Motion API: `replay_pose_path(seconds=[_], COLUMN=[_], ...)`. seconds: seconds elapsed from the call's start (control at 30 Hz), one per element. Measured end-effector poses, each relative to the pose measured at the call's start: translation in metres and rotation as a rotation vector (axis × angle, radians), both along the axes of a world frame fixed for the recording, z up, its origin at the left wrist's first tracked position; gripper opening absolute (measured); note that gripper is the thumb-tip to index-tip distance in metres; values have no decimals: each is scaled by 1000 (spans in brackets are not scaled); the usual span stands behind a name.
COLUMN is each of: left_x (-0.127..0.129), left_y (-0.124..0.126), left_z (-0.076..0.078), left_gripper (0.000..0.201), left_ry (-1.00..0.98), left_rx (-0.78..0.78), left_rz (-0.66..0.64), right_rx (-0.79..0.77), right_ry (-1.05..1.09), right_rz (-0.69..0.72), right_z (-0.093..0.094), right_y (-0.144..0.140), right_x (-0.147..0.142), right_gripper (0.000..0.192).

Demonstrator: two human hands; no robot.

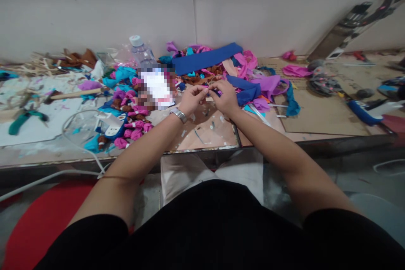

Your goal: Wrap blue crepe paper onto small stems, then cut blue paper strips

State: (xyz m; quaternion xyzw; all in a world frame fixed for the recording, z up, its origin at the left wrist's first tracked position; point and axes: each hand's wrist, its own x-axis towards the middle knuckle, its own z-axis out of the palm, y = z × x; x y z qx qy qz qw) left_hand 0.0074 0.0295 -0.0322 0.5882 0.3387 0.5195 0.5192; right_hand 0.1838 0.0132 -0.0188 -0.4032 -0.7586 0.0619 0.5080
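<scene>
While the left hand and right hand meet fingertip to fingertip, both pinch a small piece — too small to identify — above the cluttered tabletop. It looks like a fine twisting or wrapping step; next calls for a steady, tight pinch.

No text, label or number here can be read.
</scene>
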Motion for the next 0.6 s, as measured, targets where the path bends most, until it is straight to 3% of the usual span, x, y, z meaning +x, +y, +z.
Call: replay_pose_path(seconds=[0.6], left_x=[1], left_y=[2], left_z=[-3], left_gripper=[51], left_ry=[-16], left_rx=[1], left_rz=[-23], right_rx=[-4], right_ry=[-125], right_rz=[0], right_z=[5], right_y=[-1], right_x=[3], right_gripper=[18])
